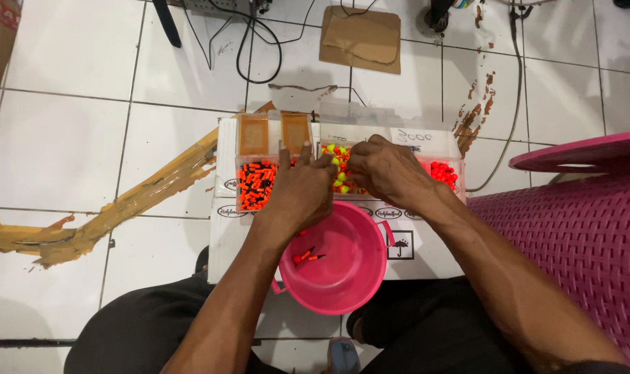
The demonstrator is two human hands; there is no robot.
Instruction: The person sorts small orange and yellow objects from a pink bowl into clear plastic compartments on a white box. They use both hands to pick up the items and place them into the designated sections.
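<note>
Two hands meet over the middle bin of yellow-and-orange beads (339, 170).
Left hand (301, 190) and right hand (384, 170) have fingertips curled together, seemingly pinching beads; the pink bowl (339, 260) lies just below, nearer the body.

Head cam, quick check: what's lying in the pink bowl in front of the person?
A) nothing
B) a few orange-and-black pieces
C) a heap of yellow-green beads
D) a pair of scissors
B: the pink bowl holds only a few orange-and-black pieces near its left side, below the left hand.
</note>
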